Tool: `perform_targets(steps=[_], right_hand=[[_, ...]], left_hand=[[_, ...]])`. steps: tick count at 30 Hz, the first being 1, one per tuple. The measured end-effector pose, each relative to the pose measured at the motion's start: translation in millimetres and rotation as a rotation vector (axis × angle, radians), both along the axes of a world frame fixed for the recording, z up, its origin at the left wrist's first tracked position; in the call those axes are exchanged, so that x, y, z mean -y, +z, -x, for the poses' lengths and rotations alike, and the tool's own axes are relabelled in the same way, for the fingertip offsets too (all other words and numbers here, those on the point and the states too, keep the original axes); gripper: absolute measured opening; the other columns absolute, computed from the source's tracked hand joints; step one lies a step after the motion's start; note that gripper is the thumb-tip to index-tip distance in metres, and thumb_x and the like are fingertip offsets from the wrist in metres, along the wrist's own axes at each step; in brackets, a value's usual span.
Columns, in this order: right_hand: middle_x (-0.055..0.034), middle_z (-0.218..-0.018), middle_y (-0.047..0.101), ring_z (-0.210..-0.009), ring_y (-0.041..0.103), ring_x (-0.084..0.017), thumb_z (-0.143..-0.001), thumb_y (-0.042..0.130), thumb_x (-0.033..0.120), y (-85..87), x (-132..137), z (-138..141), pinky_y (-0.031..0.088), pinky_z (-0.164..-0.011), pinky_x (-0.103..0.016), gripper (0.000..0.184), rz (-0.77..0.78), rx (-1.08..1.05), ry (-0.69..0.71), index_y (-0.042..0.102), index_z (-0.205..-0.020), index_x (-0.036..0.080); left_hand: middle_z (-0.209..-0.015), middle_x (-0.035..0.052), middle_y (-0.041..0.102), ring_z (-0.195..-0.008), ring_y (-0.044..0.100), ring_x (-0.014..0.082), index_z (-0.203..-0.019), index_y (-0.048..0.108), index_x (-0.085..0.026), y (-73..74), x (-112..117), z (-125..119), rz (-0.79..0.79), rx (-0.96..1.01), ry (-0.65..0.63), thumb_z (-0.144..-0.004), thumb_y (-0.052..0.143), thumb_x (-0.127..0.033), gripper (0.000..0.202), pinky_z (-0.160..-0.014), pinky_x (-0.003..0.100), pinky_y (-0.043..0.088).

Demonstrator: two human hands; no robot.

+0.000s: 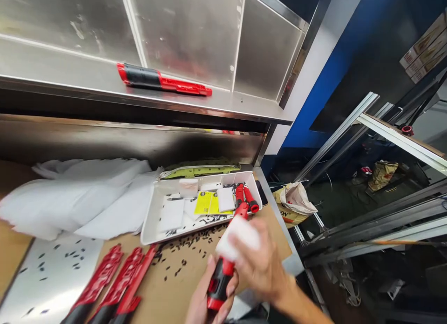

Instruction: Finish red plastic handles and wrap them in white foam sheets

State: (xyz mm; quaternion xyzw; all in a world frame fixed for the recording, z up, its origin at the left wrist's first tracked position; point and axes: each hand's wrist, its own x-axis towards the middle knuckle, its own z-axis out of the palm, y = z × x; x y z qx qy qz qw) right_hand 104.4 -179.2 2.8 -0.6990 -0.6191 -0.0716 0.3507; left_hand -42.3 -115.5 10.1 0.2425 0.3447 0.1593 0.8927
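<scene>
My left hand [199,298] is closed around the black grip of a red-and-black tool housing [218,282], which slants up and away from me. Between the fingers of my right hand [263,261] is a white block-shaped pad [234,233], lying against the red upper part of that housing; the hand and pad are blurred. Just beyond them, two red-and-black pieces [248,199] lie at the right end of a white tray [148,217]. More red-and-black housings [108,277] rest side by side at the lower left.
In the tray are white pads [226,199], yellow printed sheets [208,203] and a pen [175,199]. Small black pieces [181,263] are scattered across the bench. White sheeting [77,198] is piled left. Another housing [164,82] lies on the metal shelf [244,103]. An open sack [296,200] stands right.
</scene>
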Motion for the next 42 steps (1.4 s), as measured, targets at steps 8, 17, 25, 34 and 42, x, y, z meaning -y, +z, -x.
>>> perform_targets(steps=[8,17,25,34,42], right_hand=[[-0.0116,-0.151,0.036,-0.129,0.051,-0.024,-0.099,0.04,0.025,18.0,11.1,3.1,0.055,-0.096,-0.034,0.046,-0.061,0.103,0.051,0.043,-0.145,0.026],[-0.0126,-0.149,0.038,-0.134,0.046,-0.025,-0.1,0.04,0.029,12.8,0.4,8.5,0.055,-0.098,-0.039,0.052,-0.082,0.08,0.101,0.031,-0.151,0.029],[-0.0119,-0.146,0.047,-0.135,0.047,-0.02,-0.101,0.038,0.024,25.3,-12.7,-1.8,0.05,-0.104,-0.035,0.048,-0.092,0.064,0.222,0.035,-0.149,0.023],[-0.013,-0.14,0.049,-0.129,0.051,-0.022,-0.1,0.042,0.031,25.9,-14.6,5.3,0.056,-0.095,-0.033,0.038,-0.05,0.056,0.261,0.054,-0.136,0.025],[-0.0105,-0.141,0.05,-0.124,0.056,-0.022,-0.098,0.044,0.026,32.0,-23.2,0.5,0.056,-0.094,-0.033,0.036,0.002,0.037,0.225,0.057,-0.132,0.025]], left_hand=[[-0.049,-0.0028,0.053,-0.032,0.03,-0.0017,-0.067,0.063,-0.014,11.1,6.3,0.9,-0.107,-0.039,-0.012,-0.07,0.062,-0.073,0.059,-0.035,0.011,0.022],[-0.044,-0.0034,0.051,-0.032,0.036,0.0005,-0.064,0.063,-0.014,7.5,3.4,7.4,-0.148,-0.069,0.058,-0.065,0.071,-0.07,0.056,-0.034,0.011,0.026],[-0.038,-0.0096,0.039,-0.025,0.021,-0.0062,-0.047,0.053,-0.011,-7.6,-13.4,17.4,0.457,0.298,-0.105,-0.058,0.09,-0.039,0.048,-0.029,0.007,0.023],[-0.044,-0.0094,0.042,-0.027,0.025,-0.0067,-0.05,0.05,-0.013,-17.1,-16.7,19.6,0.452,0.369,-0.073,-0.065,0.087,-0.028,0.043,-0.031,0.005,0.027],[-0.048,-0.0072,0.047,-0.028,0.023,-0.0061,-0.052,0.048,-0.014,-18.5,-16.0,14.8,0.343,0.385,-0.053,-0.071,0.081,-0.037,0.045,-0.031,0.005,0.026]])
